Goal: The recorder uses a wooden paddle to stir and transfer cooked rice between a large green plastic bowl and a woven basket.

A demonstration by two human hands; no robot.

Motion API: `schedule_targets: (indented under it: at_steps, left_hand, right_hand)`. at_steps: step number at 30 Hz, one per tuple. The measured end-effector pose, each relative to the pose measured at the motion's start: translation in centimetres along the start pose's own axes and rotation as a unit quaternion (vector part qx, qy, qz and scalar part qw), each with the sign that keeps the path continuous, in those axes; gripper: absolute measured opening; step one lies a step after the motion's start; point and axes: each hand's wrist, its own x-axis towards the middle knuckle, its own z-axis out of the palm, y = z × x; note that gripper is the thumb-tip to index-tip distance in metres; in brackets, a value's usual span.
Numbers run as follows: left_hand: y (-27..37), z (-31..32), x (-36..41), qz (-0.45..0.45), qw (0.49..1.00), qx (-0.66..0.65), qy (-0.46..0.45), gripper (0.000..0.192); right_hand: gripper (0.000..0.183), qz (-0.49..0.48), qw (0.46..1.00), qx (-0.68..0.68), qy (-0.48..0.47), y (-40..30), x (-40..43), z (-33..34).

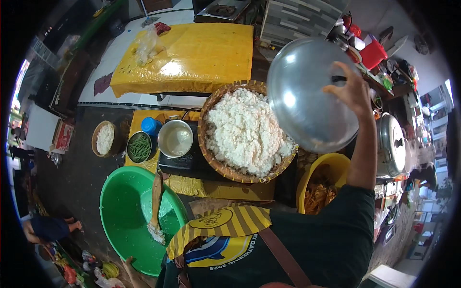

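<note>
My right hand (349, 90) is at the black knob (338, 78) of a large domed metal lid (306, 97), thumb and fingers curled around it. The lid overlaps the right edge of a woven bamboo basket (203, 144) heaped with white rice (245, 129). At the lower left, my left hand (130, 268) grips the rim of a big green plastic basin (122, 201), mostly hidden behind it. Inside the basin leans a wooden paddle (156, 198), its blade coated with rice. Under the lid, whatever it covers is hidden.
Left of the basket stand a metal pot (175, 138) of liquid, a bowl of green beans (139, 147), a blue-lidded container (150, 126) and a small rice basket (105, 138). A yellow tub (306, 190) and a lidded steel pot (390, 144) are at right. Beyond is a yellow-covered table (201, 54).
</note>
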Motion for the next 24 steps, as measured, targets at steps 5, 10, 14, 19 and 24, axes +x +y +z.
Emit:
schedule_targets:
  at_steps: [5,10,14,19,24]
  left_hand:
    - [-1.8,-4.1,1.1,-0.006,1.000,-0.019,0.002,0.055]
    - [-3.2,-7.1,2.1,-0.016,1.000,-0.022,0.010,0.055]
    - [-3.8,-9.0,2.5,-0.018,0.999,-0.019,0.027,0.055]
    - [-4.4,-10.7,2.9,-0.021,0.999,-0.016,0.046,0.055]
    - [-4.7,-11.2,3.5,-0.022,0.998,-0.012,0.060,0.055]
  right_hand:
    - [0.075,-0.153,0.980,0.041,-0.122,-9.8,-4.0,2.3]
    - [0.082,-0.172,0.965,0.054,-0.190,-12.5,-5.2,8.5]
    - [0.083,-0.169,0.964,0.027,-0.201,-12.8,-5.1,12.6]
    - [0.083,-0.143,0.969,0.063,-0.190,-12.4,-5.3,14.3]
    - [0.083,-0.128,0.968,0.084,-0.198,-12.3,-5.1,15.0]
